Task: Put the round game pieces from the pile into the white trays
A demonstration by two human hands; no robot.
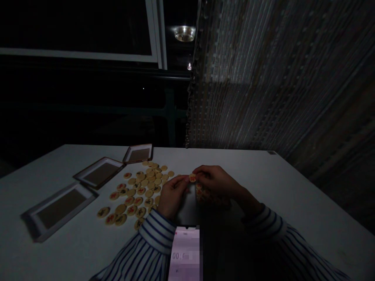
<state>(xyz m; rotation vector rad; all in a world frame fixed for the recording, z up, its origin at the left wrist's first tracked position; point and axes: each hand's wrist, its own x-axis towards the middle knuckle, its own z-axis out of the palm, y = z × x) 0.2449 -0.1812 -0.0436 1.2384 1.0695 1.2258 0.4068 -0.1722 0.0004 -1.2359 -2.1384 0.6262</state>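
A round wooden Chinese chess piece (192, 178) with a red character is held up between my two hands. My left hand (172, 195) pinches its left edge, while the fingertips of my right hand (215, 179) are closed on its right side. Under my right hand sits a group of Chinese chess pieces (202, 192), several with red characters, partly covered by the hand and deep shadow. To the left of my left hand, many more loose pieces (140, 191) lie spread and partly heaped, some showing red or black characters and others blank side up.
Three shallow rectangular trays or lids, a near one (60, 208), a middle one (99, 171) and a far one (138, 153), line the left of the white table (263, 175). A lit phone (184, 253) is at the front. A bead curtain (240, 78) hangs behind.
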